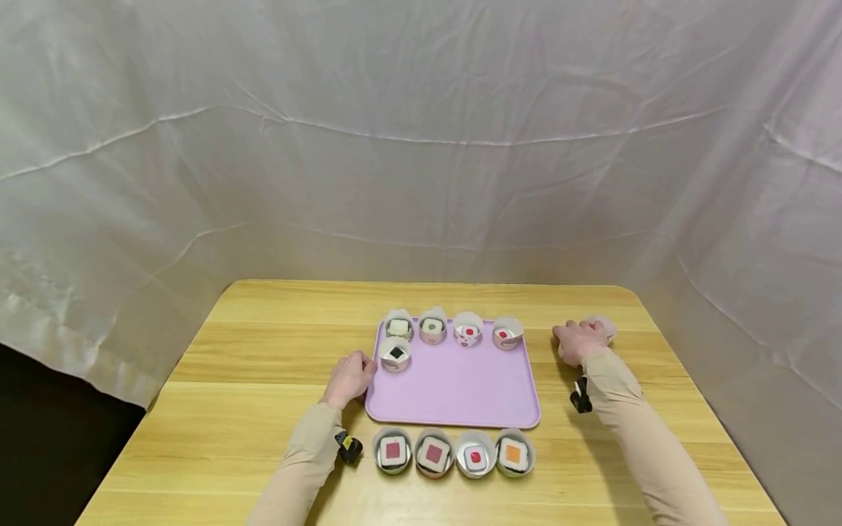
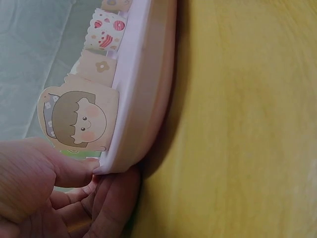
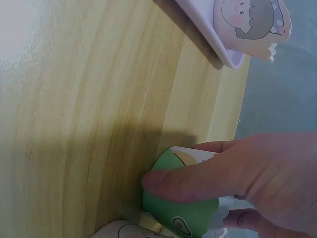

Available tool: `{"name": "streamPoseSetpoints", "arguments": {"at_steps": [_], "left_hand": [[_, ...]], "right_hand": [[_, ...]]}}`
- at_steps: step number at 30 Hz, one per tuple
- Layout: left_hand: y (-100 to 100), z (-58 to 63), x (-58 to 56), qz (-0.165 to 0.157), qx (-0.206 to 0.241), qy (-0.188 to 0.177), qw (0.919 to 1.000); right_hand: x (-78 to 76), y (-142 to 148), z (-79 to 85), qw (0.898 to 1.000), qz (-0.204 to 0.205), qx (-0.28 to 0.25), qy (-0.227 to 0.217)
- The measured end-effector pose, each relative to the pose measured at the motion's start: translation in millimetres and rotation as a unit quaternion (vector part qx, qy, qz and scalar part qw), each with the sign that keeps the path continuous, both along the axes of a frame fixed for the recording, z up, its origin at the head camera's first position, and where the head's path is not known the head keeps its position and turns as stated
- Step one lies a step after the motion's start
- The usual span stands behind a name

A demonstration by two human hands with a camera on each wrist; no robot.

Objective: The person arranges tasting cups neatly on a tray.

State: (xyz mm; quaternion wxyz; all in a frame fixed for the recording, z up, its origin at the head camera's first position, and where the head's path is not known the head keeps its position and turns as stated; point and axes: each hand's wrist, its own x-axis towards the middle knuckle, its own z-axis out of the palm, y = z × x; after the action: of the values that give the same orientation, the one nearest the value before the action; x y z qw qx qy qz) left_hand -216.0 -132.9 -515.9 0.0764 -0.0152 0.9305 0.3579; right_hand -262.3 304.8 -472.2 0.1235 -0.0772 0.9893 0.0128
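Note:
My left hand [image 1: 351, 378] pinches the left rim of the lilac tray [image 1: 460, 387], thumb on top and fingers underneath in the left wrist view. Next to the thumb stands a paper cup with a drawn child's face [image 2: 86, 119]. At the table's right, my right hand [image 1: 579, 342] grips a green paper cup with an avocado print [image 3: 200, 215], its thumb across the side. Just beyond that hand is a pinkish paper cup [image 1: 605, 326]. On the tray, several cups line the far edge, one holding a white block with a green dot [image 1: 432, 326]; another with a black-centred block [image 1: 396, 353] stands nearer.
In front of the tray, a row of paper cups holds sushi-like blocks, among them an orange-centred one [image 1: 513, 454] and a pink-centred one [image 1: 392, 451]. Pale cloth [image 1: 421, 183] hangs behind and beside the wooden table [image 1: 250, 351].

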Motion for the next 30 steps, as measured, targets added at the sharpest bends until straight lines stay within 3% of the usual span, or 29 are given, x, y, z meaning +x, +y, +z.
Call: {"name": "streamPoseSetpoints", "arguments": {"at_steps": [22, 30], "left_hand": [[0.2, 2.6, 0.1, 0.003, -0.006, 0.001, 1.0], [0.5, 2.8, -0.2, 0.004, -0.009, -0.001, 0.9999]], "right_hand": [[3.9, 2.2, -4.8, 0.997, 0.012, -0.04, 0.061], [7.1, 0.9, -5.1, 0.991, 0.012, -0.079, 0.108]]}}
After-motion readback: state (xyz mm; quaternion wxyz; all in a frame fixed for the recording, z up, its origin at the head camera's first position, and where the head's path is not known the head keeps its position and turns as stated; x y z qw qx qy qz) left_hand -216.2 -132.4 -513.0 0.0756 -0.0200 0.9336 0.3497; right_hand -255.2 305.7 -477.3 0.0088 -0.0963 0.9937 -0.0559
